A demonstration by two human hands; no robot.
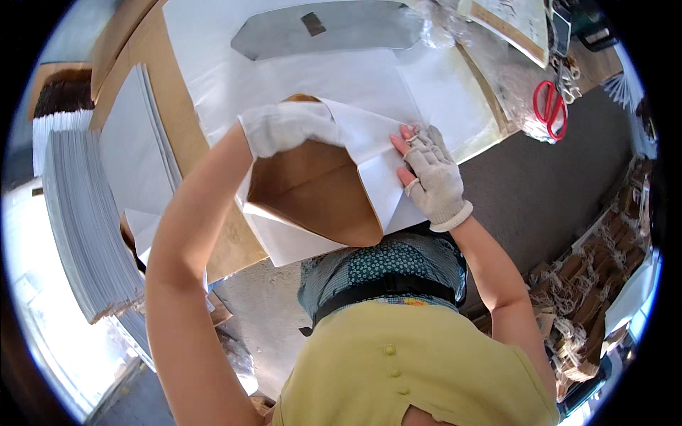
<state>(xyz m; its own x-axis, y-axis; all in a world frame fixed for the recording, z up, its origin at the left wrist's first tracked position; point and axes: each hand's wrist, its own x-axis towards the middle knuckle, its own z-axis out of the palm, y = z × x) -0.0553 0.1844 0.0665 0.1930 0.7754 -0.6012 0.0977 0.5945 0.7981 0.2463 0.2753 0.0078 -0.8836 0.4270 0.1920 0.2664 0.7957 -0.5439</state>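
A paper bag [320, 192], white outside and brown inside, lies open toward me on a white sheet over the table. My left hand [288, 128], in a white glove, reaches into the bag's mouth and lifts its upper wall. My right hand [432, 177], in a fingerless white glove, presses flat on the bag's white outer side at the right, fingers spread.
Stacks of flat white bags [85, 213] stand at the left. A grey metal template [334, 28] lies at the far side of the table. Red-handled scissors [550, 106] lie at the right. A pile of brown paper handles [590, 305] sits at the lower right.
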